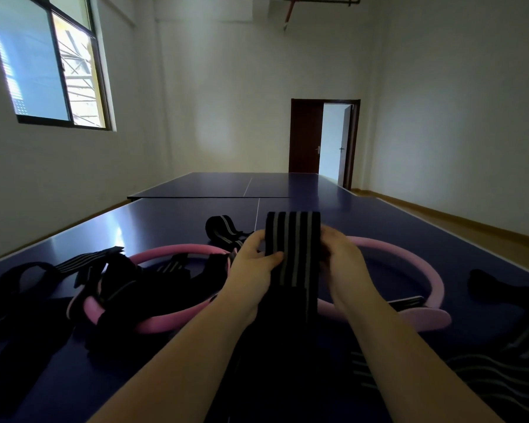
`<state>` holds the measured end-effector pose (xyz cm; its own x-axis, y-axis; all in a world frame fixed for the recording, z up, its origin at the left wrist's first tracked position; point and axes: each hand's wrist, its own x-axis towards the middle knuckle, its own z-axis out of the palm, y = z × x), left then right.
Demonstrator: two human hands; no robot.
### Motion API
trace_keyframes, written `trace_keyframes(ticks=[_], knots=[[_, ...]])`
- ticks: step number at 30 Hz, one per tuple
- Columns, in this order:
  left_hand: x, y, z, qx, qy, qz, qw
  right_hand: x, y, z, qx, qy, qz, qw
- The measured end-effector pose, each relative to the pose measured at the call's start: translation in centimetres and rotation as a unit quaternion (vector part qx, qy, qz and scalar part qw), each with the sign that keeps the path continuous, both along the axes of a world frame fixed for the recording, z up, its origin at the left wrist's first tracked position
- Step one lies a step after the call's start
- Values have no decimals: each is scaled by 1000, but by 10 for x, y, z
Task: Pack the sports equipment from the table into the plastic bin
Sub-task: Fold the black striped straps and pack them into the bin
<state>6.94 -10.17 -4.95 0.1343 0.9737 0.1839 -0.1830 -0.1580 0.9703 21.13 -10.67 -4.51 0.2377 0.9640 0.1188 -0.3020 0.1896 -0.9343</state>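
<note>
both hands hold a black elastic wrap with grey stripes (pixel 292 239) upright above the dark blue table-tennis worktop (pixel 409 222), mid-view. the left hand (pixel 254 270) grasps its 9 o'clock edge with curled fingers (pixel 256 238), thumb on the front. the right hand (pixel 344 264) grasps the 3 o'clock edge. a pink foam ring (pixel 171 250) lies at 9 o'clock among loose black striped straps (pixel 89 261), and a second pink ring (pixel 409 254) lies at 3 o'clock.

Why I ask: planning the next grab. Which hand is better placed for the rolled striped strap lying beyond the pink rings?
Left. The rolled strap lies just beyond the left hand; the right hand would likely have to cross the striped band both hands grip.
</note>
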Motion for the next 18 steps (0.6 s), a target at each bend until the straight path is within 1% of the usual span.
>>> trace_keyframes(ticks=[1, 2, 3, 5, 6, 7, 9, 11, 12, 14, 18], knots=[[-1, -3, -2, 3, -10, 3, 1000, -1, -4, -6, -19, -39, -6, 999], [-1, -5, -4, 3, -22, 1, 1000, -1, -6, -13, -30, -59, -2, 998], [-2, -7, -8, 0, -36, 0, 999, -1, -9, -20, -34, -52, 20, 998], [-5, -10, -14, -4, -58, -2, 998, 0, -13, -30, -9, -10, 72, 997], [-6, -10, -17, -7, -66, -5, 998, 2, -13, -33, 6, -19, 71, 997], [-9, -10, -20, -17, -76, -10, 997, 4, -13, -35, 20, -59, 53, 997], [-15, -11, -24, -39, -92, -32, 995, 8, -15, -36, 60, -182, -41, 981], [-19, -11, -25, -40, -83, -52, 994, 10, -15, -36, 114, -242, -125, 955], [-21, -13, -26, -32, -78, -60, 995, 10, -15, -38, 126, -247, -144, 950], [-17, -18, -28, -19, -72, -65, 995, 8, -15, -43, 141, -236, -138, 952], [-11, -21, -35, 24, -44, -14, 999, 2, -14, -53, 120, -266, -94, 952]])
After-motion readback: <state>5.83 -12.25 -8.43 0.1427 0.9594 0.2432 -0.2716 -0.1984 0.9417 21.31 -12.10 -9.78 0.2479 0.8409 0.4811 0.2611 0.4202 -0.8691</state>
